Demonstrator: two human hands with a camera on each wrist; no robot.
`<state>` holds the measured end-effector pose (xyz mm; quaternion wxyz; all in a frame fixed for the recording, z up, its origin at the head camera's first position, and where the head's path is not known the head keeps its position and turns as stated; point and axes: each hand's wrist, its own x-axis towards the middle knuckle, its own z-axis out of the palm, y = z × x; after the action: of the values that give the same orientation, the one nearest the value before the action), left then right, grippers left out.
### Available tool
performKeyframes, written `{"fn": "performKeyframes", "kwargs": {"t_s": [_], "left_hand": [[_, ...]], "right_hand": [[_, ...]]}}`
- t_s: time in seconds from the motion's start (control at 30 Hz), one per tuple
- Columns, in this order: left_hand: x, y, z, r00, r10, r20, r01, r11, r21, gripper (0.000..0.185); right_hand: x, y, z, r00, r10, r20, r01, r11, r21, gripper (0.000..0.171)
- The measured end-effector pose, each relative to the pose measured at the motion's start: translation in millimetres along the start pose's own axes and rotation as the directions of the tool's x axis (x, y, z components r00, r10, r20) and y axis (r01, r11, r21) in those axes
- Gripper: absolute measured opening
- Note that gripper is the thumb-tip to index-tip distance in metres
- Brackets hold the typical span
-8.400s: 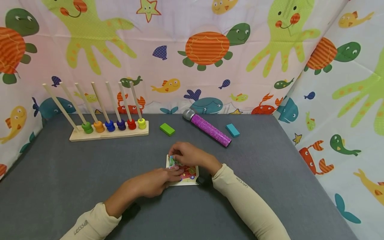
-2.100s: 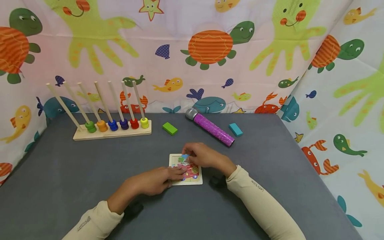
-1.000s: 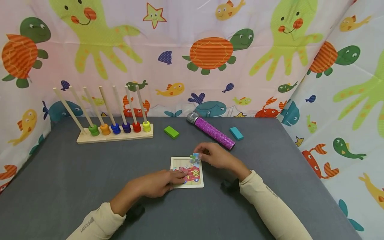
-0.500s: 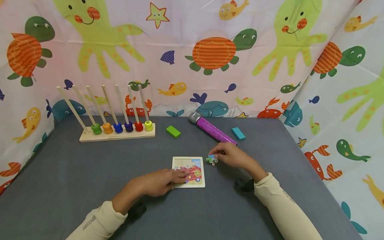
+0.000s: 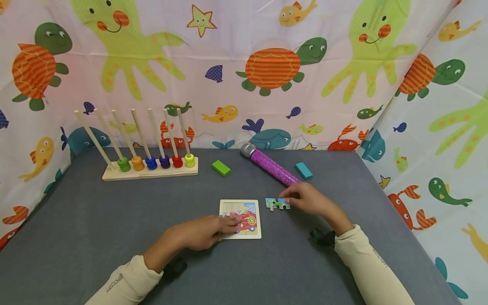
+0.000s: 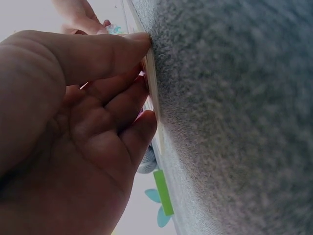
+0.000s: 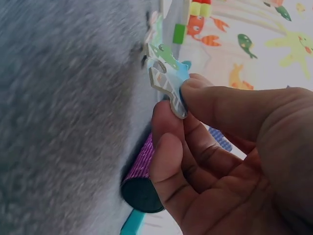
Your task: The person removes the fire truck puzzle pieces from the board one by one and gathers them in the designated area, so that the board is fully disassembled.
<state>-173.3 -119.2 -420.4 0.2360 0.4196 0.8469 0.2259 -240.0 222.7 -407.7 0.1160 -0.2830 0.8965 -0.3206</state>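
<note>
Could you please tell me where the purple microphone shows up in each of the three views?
Head: the purple microphone lies slanted on the table behind the right hand.
Left wrist: not in view.
Right wrist: its dark end shows low, beside the curled fingers.
Shared landmark: the puzzle piece that the right hand pinches.

Puzzle board (image 5: pixel 240 218) at table (image 5: pixel 76 237) centre, left hand (image 5: pixel 198 232) on its left edge, loose puzzle pieces (image 5: pixel 277 204) just right of it under right hand (image 5: pixel 310 200), peg rack (image 5: pixel 149 169) back left, block (image 5: pixel 221 167), microphone (image 5: pixel 268 167) and second block (image 5: pixel 303 170) behind.
</note>
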Motion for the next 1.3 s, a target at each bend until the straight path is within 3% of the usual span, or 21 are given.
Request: {"fn": "performKeyframes", "kwargs": {"t_s": [0.63, 0.93, 1.3], "left_hand": [[0.9, 0.5, 2.9, 1.0, -0.007, 0.012, 0.007, 1.0, -0.019, 0.044], [-1.1, 1.2, -1.3, 1.0, -0.022, 0.008, 0.022, 1.0, -0.018, 0.044], [0.8, -0.1, -2.0, 1.0, -0.027, 0.014, 0.027, 1.0, -0.006, 0.044]], "right_hand": [[-6.1, 7.0, 0.5, 0.999, 0.012, -0.034, -0.017, 0.989, -0.147, 0.018], [-3.1, -2.8, -5.5, 0.999, 0.013, -0.047, -0.019, 0.993, -0.118, 0.021], [11.5, -22.5, 6.8, 1.0, -0.031, 0.002, 0.031, 0.998, -0.054, 0.024]]}}
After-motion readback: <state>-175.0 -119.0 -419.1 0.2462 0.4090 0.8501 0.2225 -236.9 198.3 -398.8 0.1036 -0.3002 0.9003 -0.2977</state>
